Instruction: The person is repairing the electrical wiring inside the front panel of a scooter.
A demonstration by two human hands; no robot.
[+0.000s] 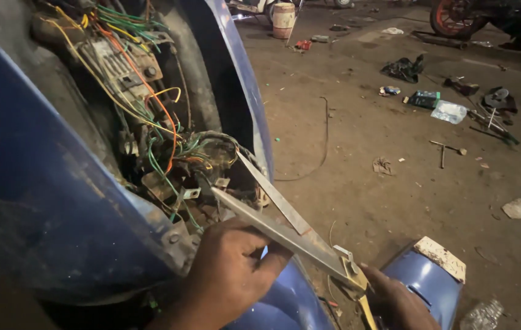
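Observation:
My left hand [227,275] rests on the lower edge of a blue scooter body panel [40,195], fingers touching the blades of a pair of long metal shears [285,235]. My right hand [398,302] grips the yellow handle end of the shears at the bottom right. The two blades are spread apart, their tips reaching into the opened panel near a tangle of green, yellow and orange wires [150,104]. Dirty metal brackets and connectors sit among the wires.
A second blue panel piece [425,278] lies on the dirt floor by my right hand. Scattered tools [447,150], rags, plastic bags and a thin cable lie on the ground. A motorcycle wheel [456,17] and a small barrel [283,18] stand at the back.

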